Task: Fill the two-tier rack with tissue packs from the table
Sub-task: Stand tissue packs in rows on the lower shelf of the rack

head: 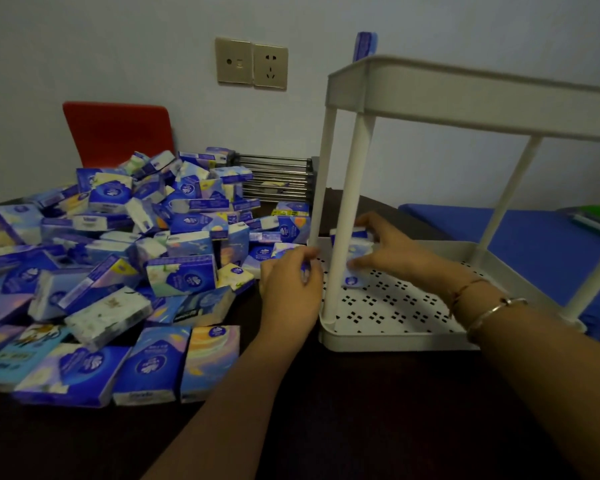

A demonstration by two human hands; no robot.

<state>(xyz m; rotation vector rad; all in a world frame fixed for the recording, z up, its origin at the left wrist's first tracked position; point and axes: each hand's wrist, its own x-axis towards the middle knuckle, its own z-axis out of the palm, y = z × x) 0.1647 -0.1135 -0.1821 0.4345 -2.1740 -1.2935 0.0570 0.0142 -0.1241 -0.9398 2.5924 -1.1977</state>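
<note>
My hands at the far left corner of the white plastic two-tier rack [395, 337]

A white rack post [343, 216] hides part of the blue-and-white tissue pack [355, 258] I grip with my right hand [392, 251], fingers curled over it on the perforated lower tray; a second pack behind it is hard to make out. My left hand [291, 282] pinches another small blue pack [305, 268] just outside the tray rim. The heap of blue tissue packs [118, 265] lies left of the rack on the dark table [361, 410]; most of the tray lies bare
</note>
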